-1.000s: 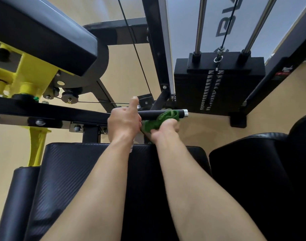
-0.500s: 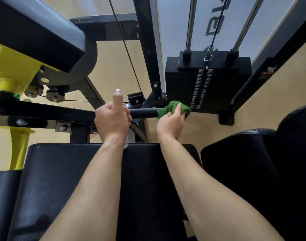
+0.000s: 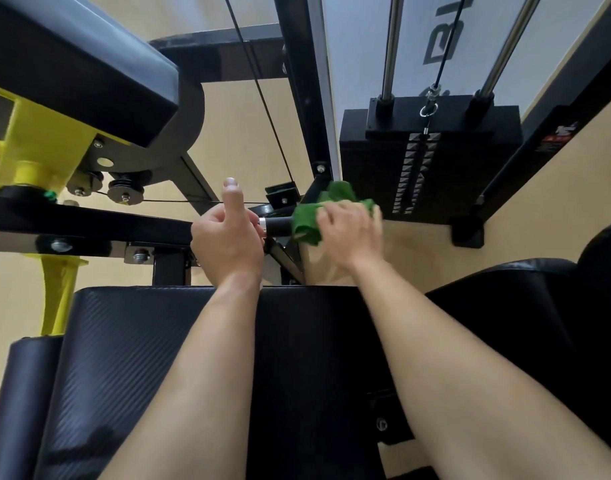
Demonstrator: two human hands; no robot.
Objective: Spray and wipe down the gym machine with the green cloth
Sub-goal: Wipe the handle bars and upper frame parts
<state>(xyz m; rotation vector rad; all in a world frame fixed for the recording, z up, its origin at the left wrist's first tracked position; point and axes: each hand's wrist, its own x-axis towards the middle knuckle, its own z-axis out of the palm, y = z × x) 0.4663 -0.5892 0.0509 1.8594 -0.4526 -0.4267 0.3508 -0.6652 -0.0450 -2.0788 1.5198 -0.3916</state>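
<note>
While you lean over the black seat pad (image 3: 151, 358) of the gym machine (image 3: 307, 98), your right hand (image 3: 349, 233) bunches the green cloth (image 3: 307, 223) around the outer end of the short black handle (image 3: 278, 226), fingers curled into the fabric and pressing it onto the grip; the hand is blurred. Your left hand (image 3: 228, 233) sits just beside it at the handle's inner end, next to the silver collar (image 3: 262, 221), thumb pointing straight up and fingers curled tight. From this angle you cannot tell whether they clasp the bar or something hidden in the palm. Both forearms reach across the pad. Behind the cloth stands the black weight stack (image 3: 429, 168) on two chrome guide rods (image 3: 390, 46), a thin cable (image 3: 446, 46) rising from its top. To the left, a yellow bracket (image 3: 44, 147) sits under a large black cushion (image 3: 72, 64), with a small pulley (image 3: 125, 192) just above the horizontal black beam (image 3: 106, 223).
</note>
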